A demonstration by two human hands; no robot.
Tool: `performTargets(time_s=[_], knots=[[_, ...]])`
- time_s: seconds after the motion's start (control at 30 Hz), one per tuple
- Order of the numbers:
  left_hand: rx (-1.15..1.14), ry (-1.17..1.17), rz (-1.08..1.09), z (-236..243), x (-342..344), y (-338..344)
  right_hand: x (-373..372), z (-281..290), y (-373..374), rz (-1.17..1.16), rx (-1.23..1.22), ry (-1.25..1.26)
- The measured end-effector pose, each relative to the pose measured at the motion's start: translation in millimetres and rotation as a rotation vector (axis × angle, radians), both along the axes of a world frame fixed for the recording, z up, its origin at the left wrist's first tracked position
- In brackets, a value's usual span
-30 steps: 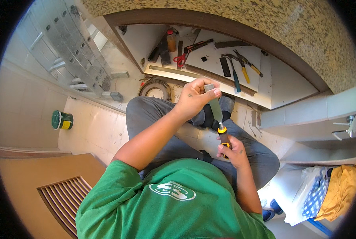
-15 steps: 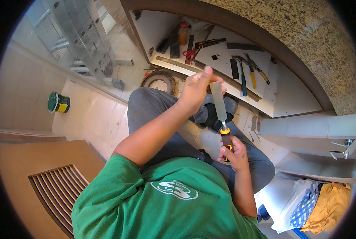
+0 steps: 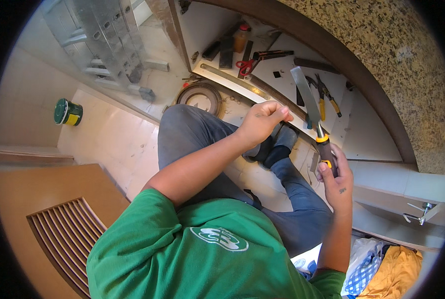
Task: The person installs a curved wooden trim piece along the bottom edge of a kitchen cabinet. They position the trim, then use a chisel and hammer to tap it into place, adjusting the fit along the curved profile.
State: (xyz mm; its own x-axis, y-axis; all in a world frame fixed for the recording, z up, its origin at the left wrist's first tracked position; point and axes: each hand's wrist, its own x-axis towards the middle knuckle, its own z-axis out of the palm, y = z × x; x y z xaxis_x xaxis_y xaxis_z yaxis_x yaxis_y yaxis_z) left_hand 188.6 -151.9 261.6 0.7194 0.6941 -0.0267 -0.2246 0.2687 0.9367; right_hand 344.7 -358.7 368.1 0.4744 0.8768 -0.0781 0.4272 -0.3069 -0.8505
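Note:
My right hand (image 3: 336,175) grips the dark and yellow handle of a chisel (image 3: 308,97), its wide metal blade pointing up and away over the cabinet. My left hand (image 3: 266,119) is held over my feet, to the left of the chisel and apart from it. Its fingers are curled in with the thumb against them, and nothing shows in them. Beyond the blade, a hammer (image 3: 309,122) lies mostly hidden by it, beside pliers (image 3: 328,94) with yellow handles. Red-handled scissors (image 3: 244,68) lie farther left in the cabinet.
An open cabinet (image 3: 367,142) lies ahead under a speckled stone countertop (image 3: 377,35). A bottle (image 3: 240,39) stands inside. On the floor are a coiled strip (image 3: 216,102), a green bucket (image 3: 68,112) and a louvred door panel (image 3: 90,179). A ladder (image 3: 115,45) is far left; cloths (image 3: 394,271) lie at right.
My right hand has carried the chisel up, away and to the right. My left hand has come off the blade's end, moved slightly nearer and right, and its fingers have curled in.

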Motion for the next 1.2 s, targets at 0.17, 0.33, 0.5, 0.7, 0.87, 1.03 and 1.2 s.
performTargets(time_s=[0.17,0.33,0.5,0.7,0.87,1.03,1.2], knots=[[-0.043,-0.120,-0.021,31.2,31.0,5.5,8.5,28.1,26.6,0.010,-0.029,-0.039],[-0.201,-0.300,-0.002,62.4,67.2,7.7,14.2,40.2,43.3,0.037,-0.045,-0.160],[-0.198,-0.330,0.056,78.3,87.2,12.4,25.5,48.5,50.3,-0.025,-0.089,-0.298],[-0.255,-0.335,0.010,83.9,100.3,12.1,41.9,55.1,55.0,-0.026,-0.084,-0.376],[-0.240,-0.310,0.050,86.7,98.7,10.4,41.2,59.3,57.4,-0.043,-0.110,-0.353],[-0.284,-0.329,0.004,90.6,103.2,9.2,39.7,70.0,56.0,-0.020,-0.099,-0.378],[-0.326,-0.383,-0.008,94.6,102.2,11.5,41.3,77.0,60.6,0.014,-0.110,-0.394]])
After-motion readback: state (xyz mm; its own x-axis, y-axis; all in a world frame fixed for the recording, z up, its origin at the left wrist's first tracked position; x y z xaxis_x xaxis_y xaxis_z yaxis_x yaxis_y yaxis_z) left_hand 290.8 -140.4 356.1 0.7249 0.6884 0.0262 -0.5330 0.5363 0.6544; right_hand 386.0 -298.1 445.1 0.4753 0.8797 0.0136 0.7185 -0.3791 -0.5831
